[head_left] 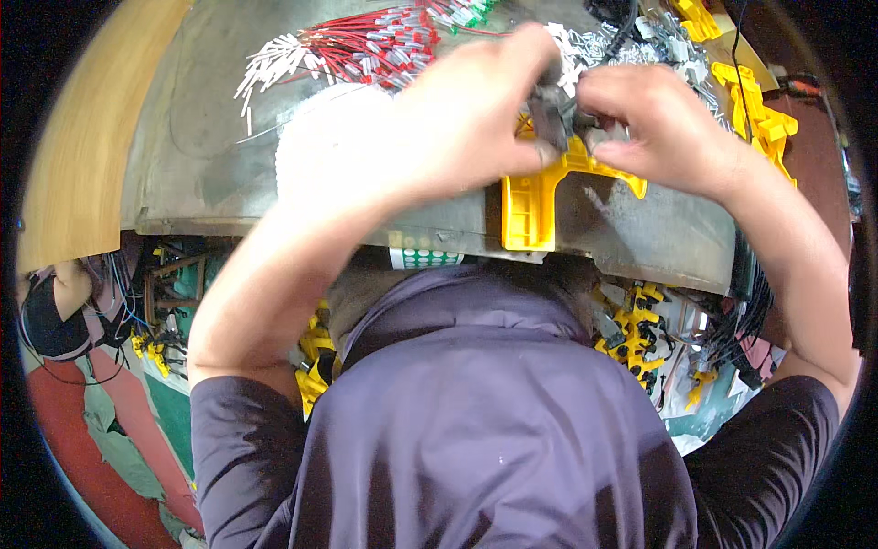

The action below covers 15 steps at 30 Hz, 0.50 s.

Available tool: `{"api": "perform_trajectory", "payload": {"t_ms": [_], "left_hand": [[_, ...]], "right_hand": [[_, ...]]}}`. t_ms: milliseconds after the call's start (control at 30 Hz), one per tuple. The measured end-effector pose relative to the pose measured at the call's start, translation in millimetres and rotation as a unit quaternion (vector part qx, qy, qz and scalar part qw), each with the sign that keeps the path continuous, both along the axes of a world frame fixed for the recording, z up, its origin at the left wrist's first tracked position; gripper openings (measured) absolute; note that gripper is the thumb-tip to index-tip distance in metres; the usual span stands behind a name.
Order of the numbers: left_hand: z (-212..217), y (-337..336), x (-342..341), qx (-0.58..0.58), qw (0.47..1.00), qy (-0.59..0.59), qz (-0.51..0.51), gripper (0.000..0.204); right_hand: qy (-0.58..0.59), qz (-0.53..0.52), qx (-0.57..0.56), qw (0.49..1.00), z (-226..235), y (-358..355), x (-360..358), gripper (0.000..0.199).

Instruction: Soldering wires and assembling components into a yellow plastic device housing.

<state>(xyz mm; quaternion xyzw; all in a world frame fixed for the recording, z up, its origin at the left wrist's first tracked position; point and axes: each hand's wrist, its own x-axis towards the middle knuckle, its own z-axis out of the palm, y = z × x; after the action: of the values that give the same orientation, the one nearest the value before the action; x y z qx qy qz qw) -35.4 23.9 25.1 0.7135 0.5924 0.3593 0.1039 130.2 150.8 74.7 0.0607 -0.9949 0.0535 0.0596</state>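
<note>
Over the table, my left hand (476, 119) is closed, thumb and fingers gripping a small dark grey part (549, 116), blurred. Beside it my right hand (654, 128) has curled fingers pinched together against the dark part's right side; what they hold is hidden. Just below both hands is a yellow plastic housing (530, 215) with a ribbed leg reaching to the table's near edge. Its upper portion is partly covered by my fingers and the dark part.
A bundle of red wires (375, 41) with white ends lies at the far left. Several small metal and white pieces (594, 46) are piled behind my hands. More yellow parts (764, 114) stand at the right. A bright white round thing (334, 137) sits beside my left forearm.
</note>
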Motion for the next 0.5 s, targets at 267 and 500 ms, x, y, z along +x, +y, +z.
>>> {"api": "perform_trajectory", "payload": {"t_ms": [267,500], "left_hand": [[-21,-39,19,0.088,0.996,0.014,-0.025,0.073],[-29,-47,-29,0.013,0.998,0.057,-0.013,0.084]], "right_hand": [[-0.304,-0.353,-0.53,0.709,-1,-15,6,0.02],[0.181,-0.068,0.178,0.965,30,68,-81,0.032]]}}
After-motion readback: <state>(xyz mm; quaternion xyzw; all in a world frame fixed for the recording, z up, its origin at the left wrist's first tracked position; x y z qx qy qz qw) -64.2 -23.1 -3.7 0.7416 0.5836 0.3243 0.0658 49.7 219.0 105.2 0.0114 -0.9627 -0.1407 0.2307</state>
